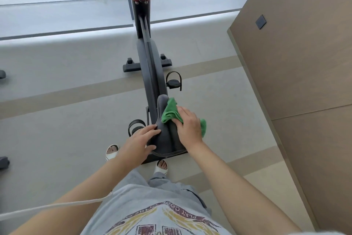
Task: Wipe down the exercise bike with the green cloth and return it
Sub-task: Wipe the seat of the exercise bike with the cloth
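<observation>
left hand [140,139] and right hand [188,125] flat

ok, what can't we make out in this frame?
Head view, the only one:
1. Saddle surface under the green cloth: covered by the cloth and the right hand pressing on it.
2. Left-side pedal: partly behind the left hand.
3. Handlebars: cut off by the top edge, beyond the upright post.
4. The cloth's return spot: not in view.

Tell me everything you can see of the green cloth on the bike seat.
The crumpled green cloth, soft like microfibre, lies bunched on the right side of the dark padded bike saddle, near its nose. The right hand presses flat on it, hiding its middle; folds show beyond the fingers, a corner past the hand's outer edge.
</observation>
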Demonstrator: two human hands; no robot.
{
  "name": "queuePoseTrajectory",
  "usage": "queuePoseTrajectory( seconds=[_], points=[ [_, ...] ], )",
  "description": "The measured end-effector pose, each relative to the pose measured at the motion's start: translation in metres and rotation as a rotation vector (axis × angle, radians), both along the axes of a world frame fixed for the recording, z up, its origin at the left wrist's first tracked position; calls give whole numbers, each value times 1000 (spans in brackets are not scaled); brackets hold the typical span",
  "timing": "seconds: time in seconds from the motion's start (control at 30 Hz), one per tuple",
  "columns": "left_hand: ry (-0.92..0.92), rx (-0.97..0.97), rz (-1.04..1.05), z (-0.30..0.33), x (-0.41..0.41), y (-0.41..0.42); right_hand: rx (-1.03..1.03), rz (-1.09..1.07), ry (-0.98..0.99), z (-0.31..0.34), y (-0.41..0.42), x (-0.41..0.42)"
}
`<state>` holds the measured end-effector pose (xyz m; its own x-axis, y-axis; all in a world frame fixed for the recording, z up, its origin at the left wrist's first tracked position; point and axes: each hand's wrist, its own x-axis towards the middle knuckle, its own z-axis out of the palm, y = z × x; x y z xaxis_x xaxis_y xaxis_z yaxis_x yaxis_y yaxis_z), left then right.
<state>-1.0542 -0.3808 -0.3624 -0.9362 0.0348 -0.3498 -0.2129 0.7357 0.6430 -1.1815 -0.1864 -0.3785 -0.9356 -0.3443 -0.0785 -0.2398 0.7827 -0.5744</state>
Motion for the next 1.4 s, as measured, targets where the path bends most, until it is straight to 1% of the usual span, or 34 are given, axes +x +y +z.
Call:
queuePoseTrajectory(
  seconds=[0.13,0.23,0.3,0.37,0.43,0.53,0.7,0.8,0.9,1.0,1.17,1.27,1.4],
  points=[
    [-32,-35,25,5,-11,-2,-42,37,-29,1,-49,-37],
    [8,-81,23,6,-5,2,-49,55,-79,-2,-84,-57],
    [27,-105,32,7,0,6,-13,75,-126,-4,-94,-67],
    [13,-109,55,10,1,7,14,103,-133,-3,-90,-70],
    [4,-99,90,12,0,9,4,126,-86,3,-78,-61],
    [16,-94,145,12,3,11,6,145,15,12,-48,-26],
    [-41,-68,316,8,11,7,125,204,92,29,9,42],
    [-64,-50,365,5,13,5,181,249,114,31,22,61],
    [-73,-33,365,2,14,3,178,264,186,21,0,36],
    [-80,-47,341,2,13,1,179,251,188,12,-47,-9],
    [-80,-32,312,5,16,-1,372,264,82,15,-109,-59],
    [-53,-15,377,6,23,-6,413,310,83,20,-107,-61],
    [-11,20,461,11,31,-16,415,458,199,26,-83,-19]
  ],
)
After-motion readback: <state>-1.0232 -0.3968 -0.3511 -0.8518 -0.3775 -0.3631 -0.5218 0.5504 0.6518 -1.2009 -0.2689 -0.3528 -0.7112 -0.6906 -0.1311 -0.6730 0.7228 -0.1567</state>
